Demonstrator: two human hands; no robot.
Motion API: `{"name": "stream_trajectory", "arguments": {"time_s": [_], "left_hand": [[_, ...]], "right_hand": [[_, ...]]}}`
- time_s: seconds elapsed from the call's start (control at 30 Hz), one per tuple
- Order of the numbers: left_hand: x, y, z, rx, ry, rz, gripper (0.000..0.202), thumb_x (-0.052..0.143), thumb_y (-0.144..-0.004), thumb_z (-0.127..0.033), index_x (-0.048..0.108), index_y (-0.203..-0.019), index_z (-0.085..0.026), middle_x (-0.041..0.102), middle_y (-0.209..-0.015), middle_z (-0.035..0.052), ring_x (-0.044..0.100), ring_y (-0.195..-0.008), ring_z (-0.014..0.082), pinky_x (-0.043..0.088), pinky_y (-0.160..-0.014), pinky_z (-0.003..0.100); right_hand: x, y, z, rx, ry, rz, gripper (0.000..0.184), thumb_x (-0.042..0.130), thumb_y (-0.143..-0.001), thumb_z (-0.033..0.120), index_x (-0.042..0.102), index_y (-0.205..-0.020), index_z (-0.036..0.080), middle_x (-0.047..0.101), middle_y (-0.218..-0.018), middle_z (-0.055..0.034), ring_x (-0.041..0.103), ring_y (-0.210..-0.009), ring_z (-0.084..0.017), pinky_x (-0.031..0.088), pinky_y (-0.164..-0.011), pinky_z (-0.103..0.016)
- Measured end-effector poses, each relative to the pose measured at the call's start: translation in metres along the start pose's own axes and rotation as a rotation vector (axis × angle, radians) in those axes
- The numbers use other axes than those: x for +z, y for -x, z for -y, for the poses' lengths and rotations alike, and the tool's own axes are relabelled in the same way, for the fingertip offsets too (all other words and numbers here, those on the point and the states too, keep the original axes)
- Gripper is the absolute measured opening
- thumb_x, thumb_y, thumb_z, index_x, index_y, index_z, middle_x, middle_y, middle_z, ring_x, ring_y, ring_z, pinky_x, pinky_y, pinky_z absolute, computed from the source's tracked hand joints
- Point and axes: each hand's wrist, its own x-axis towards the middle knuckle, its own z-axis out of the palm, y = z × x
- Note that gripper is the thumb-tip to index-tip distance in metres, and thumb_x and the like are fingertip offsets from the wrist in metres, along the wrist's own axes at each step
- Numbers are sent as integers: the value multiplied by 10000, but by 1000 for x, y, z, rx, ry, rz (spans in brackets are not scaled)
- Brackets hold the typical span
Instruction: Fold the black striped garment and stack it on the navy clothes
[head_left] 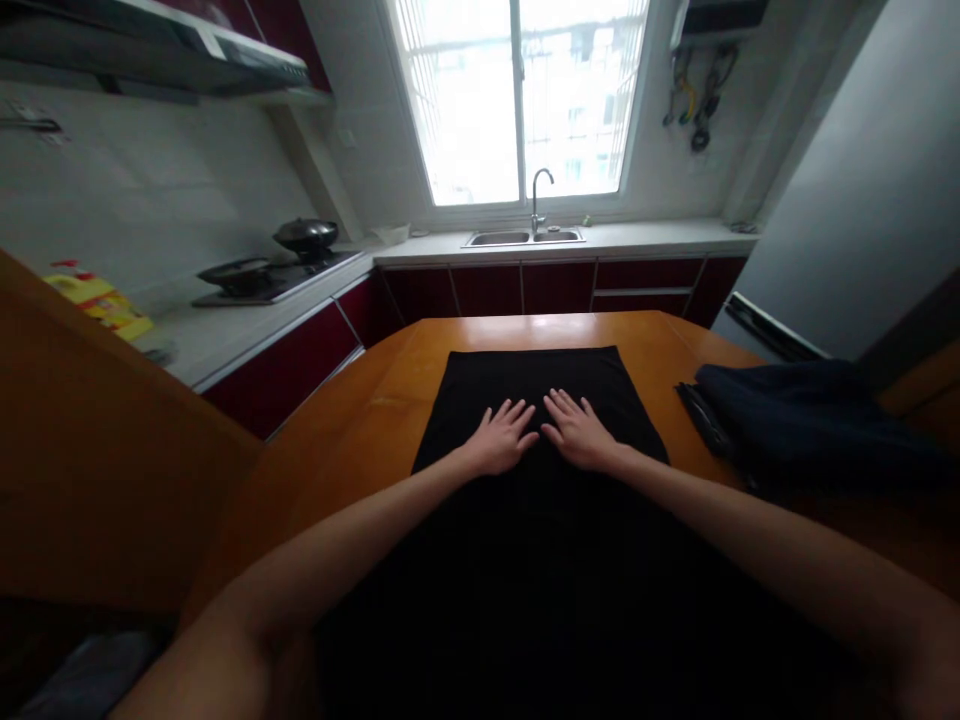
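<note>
Nearest, a black cloth (540, 500) lies spread flat on a wooden table (375, 420), its long axis running straight away from the person toward the window. Both palms press down on its middle, left hand (501, 438) and right hand (577, 432) side by side, fingers spread, gripping nothing. To the right lies a dark blue garment (795, 420). Beyond stand red cabinets (487, 290), a stove (270, 275), a sink (523, 237) and a bright window (517, 95).

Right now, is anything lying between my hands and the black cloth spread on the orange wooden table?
Nothing visible. The left hand and right hand rest flat, directly on the black cloth; the dark blue fabric pile lies off to the right.
</note>
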Motion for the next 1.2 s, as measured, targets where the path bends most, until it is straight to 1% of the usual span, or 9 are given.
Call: {"name": "stream_trajectory", "arguments": {"time_s": [0.07,0.13,0.3,0.37,0.47,0.6,0.7,0.97,1.2], "left_hand": [[10,35,-13,93,7,20,619,307,-1013,-592,238,-1580,-354,152,-1663,25,77,-1534,325,50,-1198,600],[8,64,-5,124,-9,20,573,297,-1027,-562,249,-1570,-388,147,-1663,-8,74,-1538,284,22,-1211,560],[-21,101,29,-99,-61,53,586,316,-1032,-466,267,-1581,-266,154,-1657,80,100,-1531,321,88,-1195,592],[-26,107,19,-122,-98,65,593,362,-1017,-418,316,-1562,-190,200,-1639,141,139,-1521,343,99,-1191,600],[-16,119,-28,-33,-98,34,577,358,-1015,-391,343,-1544,-161,271,-1617,156,193,-1514,317,112,-1205,567],[17,139,-100,27,-36,30,583,330,-1020,-400,313,-1554,-168,249,-1632,128,198,-1512,325,202,-1189,576],[35,150,-129,4,-9,6,578,329,-1015,-350,305,-1558,-154,252,-1632,118,201,-1509,334,247,-1181,564],[39,153,-129,34,154,-152,489,378,-1027,-330,444,-1491,-189,357,-1590,84,256,-1501,252,192,-1224,518],[33,164,-124,19,461,-251,355,421,-1007,-251,645,-1283,-239,557,-1449,49,445,-1405,206,336,-1195,463]], "right_hand": [[8,38,5,-32,-2,33,685,296,-1005,555,272,-1579,181,188,-1650,-126,148,-1529,-272,145,-1211,-534],[5,69,-12,-18,34,26,668,291,-1007,550,290,-1573,195,203,-1648,-119,165,-1526,-256,138,-1219,-513],[-30,108,-56,73,200,-22,576,340,-1009,396,425,-1494,97,310,-1605,-178,205,-1515,-275,134,-1221,-498],[-40,115,-44,83,267,-89,537,370,-991,312,471,-1451,55,333,-1588,-208,187,-1517,-293,62,-1223,-522],[-41,123,6,93,233,-112,536,354,-989,272,451,-1462,39,316,-1595,-214,183,-1517,-301,60,-1214,-546],[-25,136,78,170,37,58,570,338,-1002,322,384,-1513,76,278,-1616,-186,181,-1517,-307,152,-1190,-575],[-14,147,106,240,-65,149,581,348,-1001,338,374,-1521,81,246,-1625,-193,178,-1517,-313,182,-1179,-574],[-7,164,111,226,-77,-1,542,333,-1008,289,408,-1511,104,287,-1617,-159,204,-1515,-273,152,-1209,-506],[-1,173,107,207,-233,-201,483,396,-945,165,555,-1399,117,453,-1534,-143,322,-1473,-260,247,-1209,-485]]}}
